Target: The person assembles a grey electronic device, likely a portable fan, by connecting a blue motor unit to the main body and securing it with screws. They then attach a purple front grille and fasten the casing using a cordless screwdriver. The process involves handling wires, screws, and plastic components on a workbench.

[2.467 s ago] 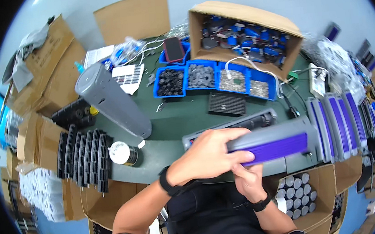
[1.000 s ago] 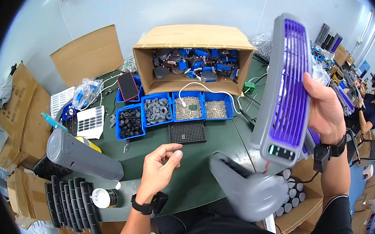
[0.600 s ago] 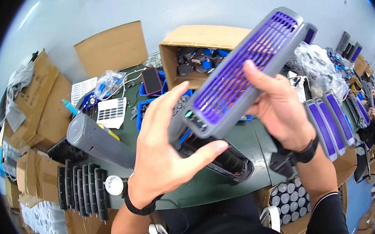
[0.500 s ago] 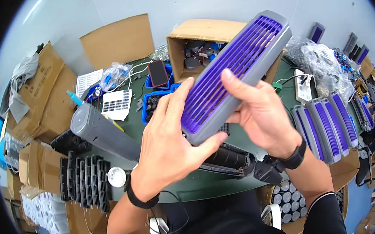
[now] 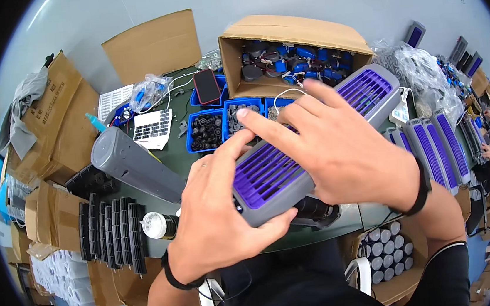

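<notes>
A long grey plastic housing with a purple slatted grille [image 5: 266, 174] lies slantwise in front of me, grille side up, above the table. My left hand [image 5: 212, 212] grips its near left end, thumb along the lower edge and fingers at the upper side. Across its middle lies my right hand [image 5: 348, 152], gripping the housing, with the index finger stretched toward the left. That hand covers the centre of the grille, and its thumb is hidden. Beneath the housing a black cylindrical part [image 5: 318, 211] shows partly on the table.
A grey column-shaped housing [image 5: 137, 166] lies to the left, beside several black slatted rollers [image 5: 111, 234]. Blue bins [image 5: 204, 132] of small parts and a carton [image 5: 294, 21] of motors stand behind. More purple-grilled housings [image 5: 431, 153] lie right. A box of grey-capped cylinders [image 5: 390, 251] sits below.
The housing has come down and tilted flatter, uncovering the carton behind. My right hand has shifted from its right side to over the grille.
</notes>
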A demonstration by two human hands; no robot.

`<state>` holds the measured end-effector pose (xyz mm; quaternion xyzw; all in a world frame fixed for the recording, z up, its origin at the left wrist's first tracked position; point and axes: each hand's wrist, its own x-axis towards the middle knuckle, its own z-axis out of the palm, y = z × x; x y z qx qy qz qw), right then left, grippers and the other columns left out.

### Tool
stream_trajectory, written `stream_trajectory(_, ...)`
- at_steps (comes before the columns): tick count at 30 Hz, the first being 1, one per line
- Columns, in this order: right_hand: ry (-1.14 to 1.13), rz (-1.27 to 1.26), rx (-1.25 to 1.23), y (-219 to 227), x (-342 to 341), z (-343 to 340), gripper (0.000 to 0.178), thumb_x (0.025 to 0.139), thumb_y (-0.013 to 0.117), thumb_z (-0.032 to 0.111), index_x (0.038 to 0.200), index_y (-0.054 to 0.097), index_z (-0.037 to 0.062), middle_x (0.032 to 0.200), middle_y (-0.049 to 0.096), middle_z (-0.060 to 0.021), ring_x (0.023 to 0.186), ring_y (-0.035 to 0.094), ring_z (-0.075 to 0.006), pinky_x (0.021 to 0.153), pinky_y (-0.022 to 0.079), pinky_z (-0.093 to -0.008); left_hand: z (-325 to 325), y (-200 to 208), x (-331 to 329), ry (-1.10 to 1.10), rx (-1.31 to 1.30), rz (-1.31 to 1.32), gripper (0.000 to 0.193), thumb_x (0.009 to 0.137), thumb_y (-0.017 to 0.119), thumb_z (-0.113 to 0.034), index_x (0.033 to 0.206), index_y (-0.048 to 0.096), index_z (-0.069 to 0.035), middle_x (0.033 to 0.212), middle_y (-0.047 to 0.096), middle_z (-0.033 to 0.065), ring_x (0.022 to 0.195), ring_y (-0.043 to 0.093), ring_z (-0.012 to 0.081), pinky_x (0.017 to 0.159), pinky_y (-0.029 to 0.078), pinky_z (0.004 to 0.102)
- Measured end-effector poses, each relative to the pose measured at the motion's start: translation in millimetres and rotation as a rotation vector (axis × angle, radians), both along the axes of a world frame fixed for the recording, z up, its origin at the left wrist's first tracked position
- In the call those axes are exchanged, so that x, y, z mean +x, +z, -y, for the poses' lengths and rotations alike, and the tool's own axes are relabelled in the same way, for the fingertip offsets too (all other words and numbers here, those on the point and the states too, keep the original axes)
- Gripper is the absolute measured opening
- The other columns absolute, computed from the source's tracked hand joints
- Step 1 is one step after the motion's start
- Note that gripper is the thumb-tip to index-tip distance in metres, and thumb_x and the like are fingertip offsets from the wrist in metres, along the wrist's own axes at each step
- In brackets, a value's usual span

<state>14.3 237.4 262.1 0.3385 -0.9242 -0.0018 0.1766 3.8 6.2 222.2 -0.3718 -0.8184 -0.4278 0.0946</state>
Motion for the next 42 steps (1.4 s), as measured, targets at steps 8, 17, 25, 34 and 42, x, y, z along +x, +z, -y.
stream_trajectory(8, -0.032, 0.413, -0.374, -27.1, -11.8, -17.6, 0.119, 0.071, 0.09, 0.062, 0.157, 0.035, 0.001, 0.127, 0.061, -0.0338, 0.122, 0.058, -0.0517, 0.104, 0.046, -0.0547, 52.3, -66.7, -21.1, -0.217, 0.12, 0.443, 0.121, 0.063, 0.103, -0.023, 0.161, 0.035, 0.002, 0.152, 0.053, 0.018, 0.143, 0.051, 0.0288, 0.12, 0.039, 0.0417)
stream_trajectory(17, -0.042, 0.692, -0.437, -103.2, -29.6, -21.9, 0.11, 0.074, 0.077, 0.08, 0.146, 0.052, -0.0001, 0.122, 0.065, -0.0312, 0.116, 0.061, -0.0474, 0.103, 0.048, -0.0532, 51.6, -77.3, -18.1, -0.166, 0.238, 0.491, 0.113, 0.058, 0.103, -0.012, 0.154, 0.045, 0.003, 0.146, 0.057, 0.0161, 0.136, 0.055, 0.024, 0.117, 0.041, 0.0374)
stream_trajectory(25, 0.034, 0.487, -0.356, -108.3, -17.8, -20.5, 0.117, 0.065, 0.082, 0.079, 0.149, 0.052, 0.003, 0.112, 0.061, -0.0191, 0.104, 0.057, -0.036, 0.095, 0.047, -0.0479, 57.4, -71.0, -19.1, -0.128, 0.292, 0.53, 0.106, 0.063, 0.102, -0.016, 0.153, 0.047, -0.001, 0.144, 0.058, 0.0154, 0.134, 0.057, 0.0242, 0.116, 0.043, 0.0381)
stream_trajectory(34, 0.071, 0.432, -0.549, -110.8, -4.1, 5.4, 0.122, 0.062, 0.089, 0.072, 0.151, 0.046, 0.0005, 0.115, 0.058, -0.0184, 0.104, 0.056, -0.0366, 0.095, 0.049, -0.0468, 40.0, -68.7, -23.9, -0.132, 0.264, 0.407, 0.111, 0.065, 0.102, -0.031, 0.157, 0.044, -0.003, 0.143, 0.055, 0.0146, 0.134, 0.055, 0.026, 0.115, 0.042, 0.0381)
stream_trajectory(42, -0.031, 0.343, -0.473, -106.1, 11.4, 19.8, 0.125, 0.064, 0.085, 0.073, 0.152, 0.041, -0.0044, 0.116, 0.056, -0.0215, 0.098, 0.056, -0.0382, 0.091, 0.05, -0.0485, 25.3, -72.0, -23.7, -0.066, 0.281, 0.135, 0.104, 0.065, 0.098, -0.053, 0.145, 0.057, -0.001, 0.132, 0.06, 0.0163, 0.123, 0.06, 0.0291, 0.106, 0.047, 0.0403)
